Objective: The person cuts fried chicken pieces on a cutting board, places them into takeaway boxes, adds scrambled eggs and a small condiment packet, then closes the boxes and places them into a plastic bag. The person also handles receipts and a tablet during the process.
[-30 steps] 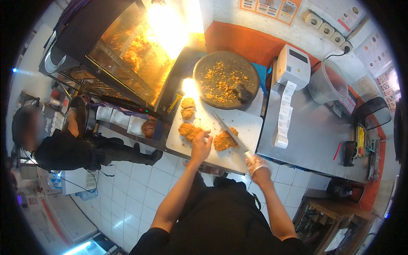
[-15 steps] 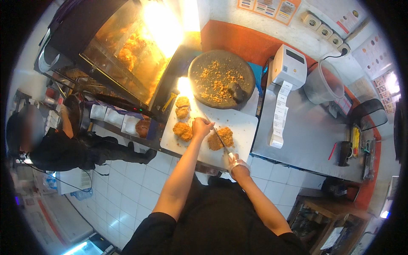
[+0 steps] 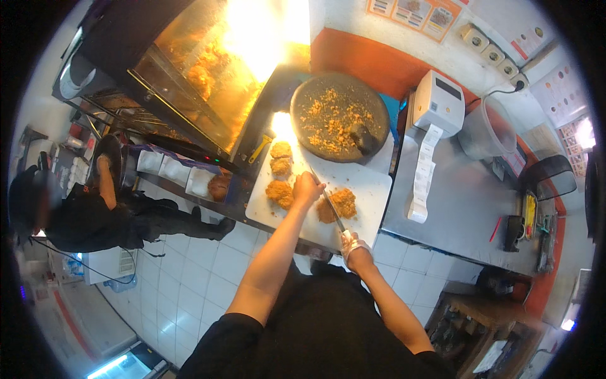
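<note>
My right hand (image 3: 356, 251), in a clear glove, grips the handle of a long knife (image 3: 336, 216). The blade slants away to the upper left, over the left part of a piece of fried chicken (image 3: 344, 203). My left hand (image 3: 307, 191) is bare and closed, its fingertips pinched at the blade towards the tip. The exact finger contact is partly hidden. Under them is a white cutting board (image 3: 372, 218). More fried chicken (image 3: 279, 194) lies left of my left hand, with smaller pieces (image 3: 281, 158) beyond it.
A large round stone mortar (image 3: 338, 117) with orange crumbs stands behind the board. At left is a brightly lit glass cabinet (image 3: 189, 82); a yellow-handled tool (image 3: 259, 150) lies beside it. A label printer (image 3: 439, 104) trails paper at right. Another person (image 3: 95, 218) works far left.
The whole view has shifted slightly to the right. My left hand stays at the blade. The knife has moved a little across the chicken's left side.
</note>
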Motion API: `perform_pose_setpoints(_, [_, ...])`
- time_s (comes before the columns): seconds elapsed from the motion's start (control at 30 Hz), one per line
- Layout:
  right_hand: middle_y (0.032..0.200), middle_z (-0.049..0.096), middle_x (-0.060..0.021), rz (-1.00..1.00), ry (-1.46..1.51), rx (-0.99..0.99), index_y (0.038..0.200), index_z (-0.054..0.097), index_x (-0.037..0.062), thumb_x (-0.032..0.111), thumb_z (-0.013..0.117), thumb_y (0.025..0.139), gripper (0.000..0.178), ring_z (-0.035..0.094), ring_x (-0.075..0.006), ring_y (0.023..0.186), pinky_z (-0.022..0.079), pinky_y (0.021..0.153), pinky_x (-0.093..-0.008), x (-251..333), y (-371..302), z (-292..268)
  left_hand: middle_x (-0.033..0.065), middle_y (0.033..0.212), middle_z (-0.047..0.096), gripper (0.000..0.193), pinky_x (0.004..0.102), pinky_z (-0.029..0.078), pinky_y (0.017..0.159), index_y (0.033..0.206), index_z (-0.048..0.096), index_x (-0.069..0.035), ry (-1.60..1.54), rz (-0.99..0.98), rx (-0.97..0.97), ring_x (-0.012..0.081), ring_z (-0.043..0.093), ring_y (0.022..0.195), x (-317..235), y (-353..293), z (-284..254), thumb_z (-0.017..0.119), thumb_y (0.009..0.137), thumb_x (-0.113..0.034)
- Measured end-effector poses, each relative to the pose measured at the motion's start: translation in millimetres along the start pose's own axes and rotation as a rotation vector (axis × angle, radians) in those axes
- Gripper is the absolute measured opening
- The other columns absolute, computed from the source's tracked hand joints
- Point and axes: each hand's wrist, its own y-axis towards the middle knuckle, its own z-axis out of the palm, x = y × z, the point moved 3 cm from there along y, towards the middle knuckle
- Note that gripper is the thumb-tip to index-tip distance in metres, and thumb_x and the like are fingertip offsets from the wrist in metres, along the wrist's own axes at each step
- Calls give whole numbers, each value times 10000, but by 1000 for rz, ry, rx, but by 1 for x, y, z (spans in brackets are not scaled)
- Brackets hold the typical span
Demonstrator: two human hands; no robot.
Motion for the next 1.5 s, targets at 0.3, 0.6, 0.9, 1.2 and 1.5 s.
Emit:
perform_pose_setpoints(0.3, [1170,731,-297,-182,-18,42,1304,588,54,438,406,1135,457,695,-481,1115,544,973,-565,23,-19,-39,120,729,791,201,366,607,667,790,836,-20,28,-55,148,192,755,640,-19,2,-35,860,872,-203])
perform_pose_setpoints(0.6, [1217,737,-256,61,-1,106,1331,563,91,524,369,1134,513,718,-469,1113,563,952,-553,6,-2,24,101,710,787,235,380,613,682,750,831,-39,138,22,-6,190,753,622,13,0,-11,900,836,-247])
perform_pose_setpoints(0.9, [1117,733,-277,-169,-45,-59,1303,592,70,499,435,1126,490,705,-476,1067,554,897,-571,-11,-4,-45,83,705,787,271,295,564,519,802,828,4,-286,36,123,108,710,573,-39,3,-18,887,892,-245])
perform_pose_setpoints(1.2, [1133,756,-243,21,-63,-10,1367,550,76,575,412,1118,574,728,-447,1089,560,933,-548,-37,46,-8,66,735,795,210,396,605,722,812,840,-51,-67,-32,41,211,766,697,-20,28,20,902,867,-244])
perform_pose_setpoints(1.5, [1038,736,-293,-216,-100,-114,1231,619,38,543,447,1119,545,702,-509,1008,540,875,-590,-11,14,-77,63,734,799,233,319,570,576,796,843,-36,-189,-20,126,119,699,568,-34,29,-5,889,879,-249])
